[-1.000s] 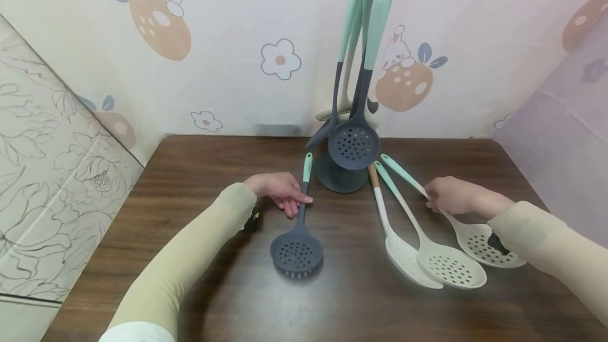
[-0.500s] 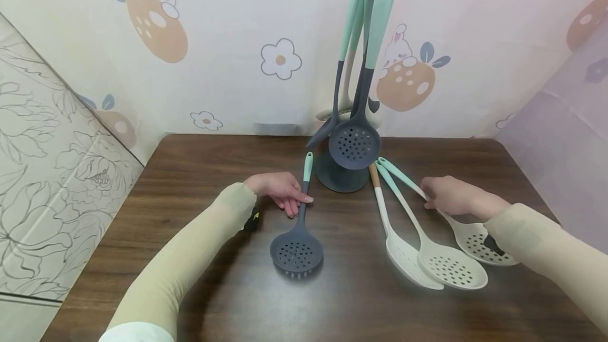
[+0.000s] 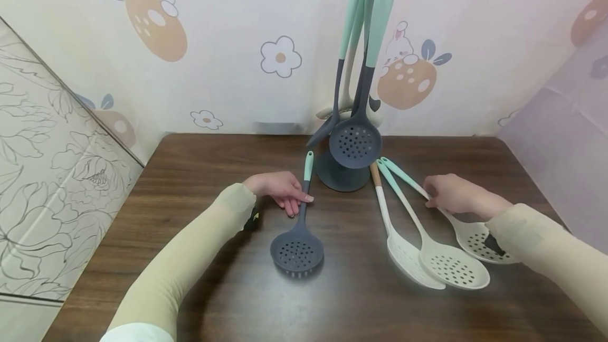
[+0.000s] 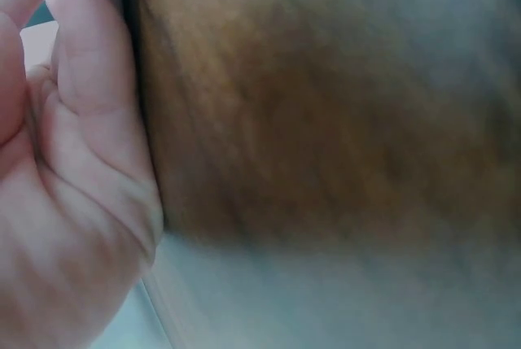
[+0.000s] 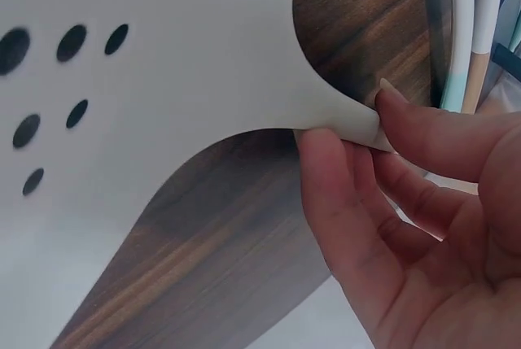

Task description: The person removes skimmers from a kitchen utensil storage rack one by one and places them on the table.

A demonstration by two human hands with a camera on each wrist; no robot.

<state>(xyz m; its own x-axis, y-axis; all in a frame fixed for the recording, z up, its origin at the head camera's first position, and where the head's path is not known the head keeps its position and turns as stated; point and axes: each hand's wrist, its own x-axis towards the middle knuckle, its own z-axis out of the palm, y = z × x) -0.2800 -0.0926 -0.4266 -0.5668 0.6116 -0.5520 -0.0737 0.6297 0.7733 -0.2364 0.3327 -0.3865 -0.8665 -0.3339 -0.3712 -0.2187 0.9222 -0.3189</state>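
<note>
My left hand (image 3: 282, 189) pinches the dark stem of a grey skimmer (image 3: 296, 251) with a mint handle tip, its thumb across the stem. The perforated bowl lies toward me on the table. In the left wrist view the palm (image 4: 73, 170) shows, but the skimmer cannot be made out. On the right, my right hand (image 3: 453, 193) holds a white skimmer (image 3: 470, 234) by its stem; its mint end points to the rack. The right wrist view shows thumb and fingertips gripping the neck just behind its bowl (image 5: 212, 56). My sleeve covers part of that bowl.
Left of the right hand lie another white skimmer (image 3: 453, 268) and a white slotted turner (image 3: 408, 260) with a wooden handle end, overlapping. A dark rack base (image 3: 342, 181) stands at the back, with several mint-handled utensils, including a grey skimmer (image 3: 355, 144), hanging above it.
The white skimmer in my right hand has shifted slightly left, and its mint end now lies close to the neighbouring handle. My left hand and the grey skimmer have stayed in place.
</note>
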